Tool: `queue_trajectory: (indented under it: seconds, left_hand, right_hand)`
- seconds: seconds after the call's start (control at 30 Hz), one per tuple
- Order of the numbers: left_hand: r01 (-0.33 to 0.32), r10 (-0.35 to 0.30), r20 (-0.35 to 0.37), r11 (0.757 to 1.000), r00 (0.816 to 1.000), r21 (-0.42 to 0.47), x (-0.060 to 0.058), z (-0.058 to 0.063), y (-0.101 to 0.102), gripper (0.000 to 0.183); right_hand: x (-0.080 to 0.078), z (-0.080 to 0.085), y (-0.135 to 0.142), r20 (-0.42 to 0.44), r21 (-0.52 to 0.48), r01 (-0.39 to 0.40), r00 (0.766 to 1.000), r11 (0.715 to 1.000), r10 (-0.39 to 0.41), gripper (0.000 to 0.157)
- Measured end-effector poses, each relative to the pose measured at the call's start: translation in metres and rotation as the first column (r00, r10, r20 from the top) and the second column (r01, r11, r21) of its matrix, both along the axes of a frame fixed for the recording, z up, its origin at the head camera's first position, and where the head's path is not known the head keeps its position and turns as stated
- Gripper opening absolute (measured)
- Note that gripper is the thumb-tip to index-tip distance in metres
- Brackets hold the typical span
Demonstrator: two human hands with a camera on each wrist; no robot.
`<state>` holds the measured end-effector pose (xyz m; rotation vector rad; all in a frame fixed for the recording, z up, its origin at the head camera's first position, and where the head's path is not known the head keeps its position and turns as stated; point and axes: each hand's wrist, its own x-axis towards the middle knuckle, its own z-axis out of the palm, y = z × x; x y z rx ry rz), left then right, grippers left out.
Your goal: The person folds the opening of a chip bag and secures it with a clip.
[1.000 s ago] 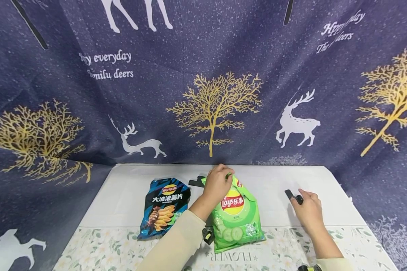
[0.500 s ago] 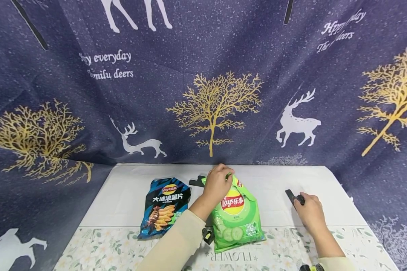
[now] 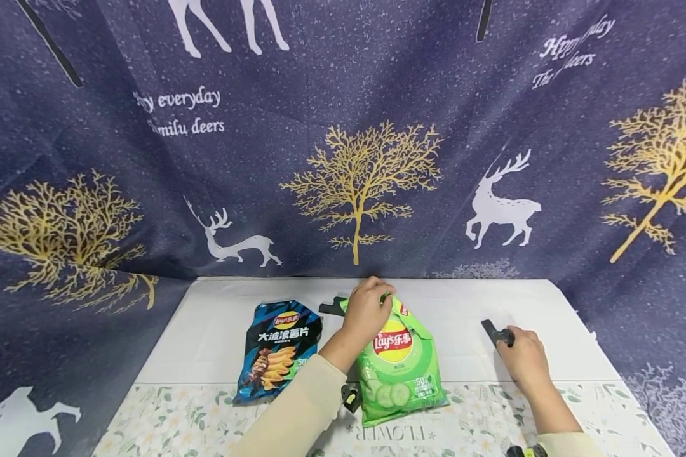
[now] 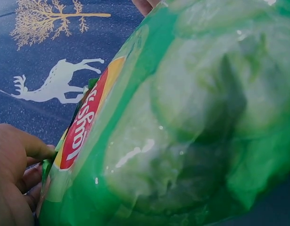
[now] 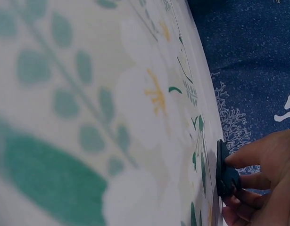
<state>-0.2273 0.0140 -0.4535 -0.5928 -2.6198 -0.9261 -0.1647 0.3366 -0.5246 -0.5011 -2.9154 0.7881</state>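
Note:
A green Lay's chip bag (image 3: 400, 362) with cucumber slices printed on it lies on the table, its top folded over. My left hand (image 3: 368, 312) pinches that folded top edge; the left wrist view shows the thumb and fingers (image 4: 34, 181) on the bag's rim. Out to the right, my right hand (image 3: 524, 358) holds a black clip (image 3: 496, 332) against the white tabletop. In the right wrist view the thumb and fingers pinch the clip (image 5: 225, 174) near the table edge. Another black clip-like piece (image 3: 331, 307) pokes out left of my left hand, partly hidden by the bag.
To the left lies a black and blue Lay's chip bag (image 3: 280, 352), close beside my left forearm. The table has a white back half (image 3: 451, 304) and a flower-printed front half (image 3: 171, 419). A dark blue curtain (image 3: 297, 158) with deer and trees hangs behind the table's far edge.
The right hand's fingers have drawn in around the black clip, which has shifted slightly to the right. The left hand and the green bag stay as they were.

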Motion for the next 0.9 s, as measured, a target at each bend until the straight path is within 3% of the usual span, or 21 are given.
queue_trajectory:
  seconds: [0.73,0.9]
  left_hand:
    - [-0.004,0.004,0.008,1.000,1.000,-0.005,0.002,0.000,0.000,0.020]
    - [-0.005,0.005,-0.003,1.000,1.000,-0.001,0.000,-0.001,0.002,0.019]
  right_hand:
    - [0.003,0.006,0.011,-0.034,0.015,-0.087,0.996,0.996,0.087,0.046]
    - [0.005,0.007,0.012,-0.003,-0.003,-0.082,0.997,0.997,0.082,0.045]
